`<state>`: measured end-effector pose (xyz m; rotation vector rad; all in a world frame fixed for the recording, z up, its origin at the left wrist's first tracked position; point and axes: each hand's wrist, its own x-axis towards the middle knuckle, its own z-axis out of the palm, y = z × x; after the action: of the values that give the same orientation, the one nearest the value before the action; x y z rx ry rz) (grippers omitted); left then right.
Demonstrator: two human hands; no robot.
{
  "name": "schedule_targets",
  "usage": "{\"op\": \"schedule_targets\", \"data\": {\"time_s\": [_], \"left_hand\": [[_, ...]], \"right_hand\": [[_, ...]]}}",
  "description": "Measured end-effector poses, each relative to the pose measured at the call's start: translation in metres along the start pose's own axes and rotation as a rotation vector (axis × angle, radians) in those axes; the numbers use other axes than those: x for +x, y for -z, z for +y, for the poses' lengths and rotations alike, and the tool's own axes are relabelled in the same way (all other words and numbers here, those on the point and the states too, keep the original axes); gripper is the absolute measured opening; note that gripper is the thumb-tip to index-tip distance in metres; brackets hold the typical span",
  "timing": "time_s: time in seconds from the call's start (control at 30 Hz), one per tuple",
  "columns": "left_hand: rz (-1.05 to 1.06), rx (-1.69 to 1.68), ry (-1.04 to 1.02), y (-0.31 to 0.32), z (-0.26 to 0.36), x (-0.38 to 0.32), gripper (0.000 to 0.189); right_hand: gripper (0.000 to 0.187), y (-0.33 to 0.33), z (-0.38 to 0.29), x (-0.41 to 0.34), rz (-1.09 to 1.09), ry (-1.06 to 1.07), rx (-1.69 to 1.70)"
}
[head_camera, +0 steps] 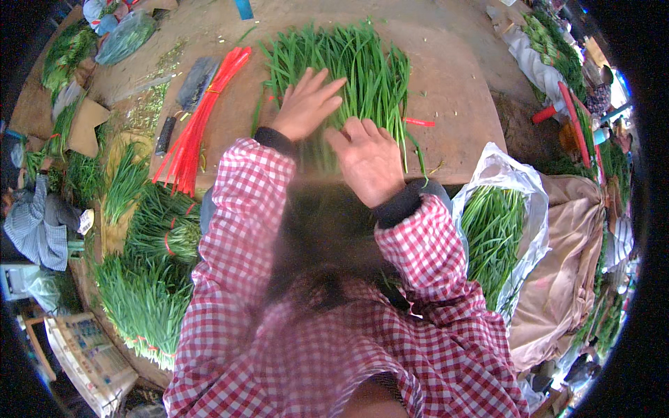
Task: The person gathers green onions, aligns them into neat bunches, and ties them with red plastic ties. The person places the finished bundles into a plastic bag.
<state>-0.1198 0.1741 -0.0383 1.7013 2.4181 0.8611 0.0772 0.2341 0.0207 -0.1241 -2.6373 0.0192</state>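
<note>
A loose heap of garlic chives (360, 68) lies on a brown board (454, 125) before me, leaf tips pointing away. My left hand (308, 107) rests over the left side of the heap, fingers spread. Across the near part, toward the stems, my right hand (371, 162) lies palm down with bent fingers; whether it grips any stalks is hidden. A red strip (419, 122) sticks out from the heap's right side. To the left on the board lie a tied bundle of red plastic strips (206, 117) and a cleaver (196, 83) with a black handle.
A white plastic bag (533, 198) holding loose greens (494, 224) stands at my right, beside brown cloth (559, 271). Bunches tied with red strips (180, 235) and more greens (146, 298) are piled at my left. Another person (39, 224) sits farther left.
</note>
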Motion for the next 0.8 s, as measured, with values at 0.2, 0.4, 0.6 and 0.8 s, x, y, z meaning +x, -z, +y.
{"op": "schedule_targets", "data": {"time_s": [0.2,0.4,0.6,0.8], "left_hand": [[0.583,-0.035,0.419,0.002,0.026,-0.061,0.053],[0.511,-0.216,0.38,-0.022,0.035,-0.072,0.059],[0.45,-0.203,0.31,-0.019,0.029,-0.06,0.055],[0.515,-0.264,0.378,-0.019,0.032,-0.067,0.046]], "right_hand": [[0.034,-0.019,0.006,0.004,-0.186,0.053,0.001],[0.03,-0.032,0.011,-0.014,0.031,0.155,0.011],[0.035,-0.011,0.004,-0.04,0.094,0.047,0.014],[0.035,-0.014,0.041,-0.057,0.31,-0.802,0.433]]}}
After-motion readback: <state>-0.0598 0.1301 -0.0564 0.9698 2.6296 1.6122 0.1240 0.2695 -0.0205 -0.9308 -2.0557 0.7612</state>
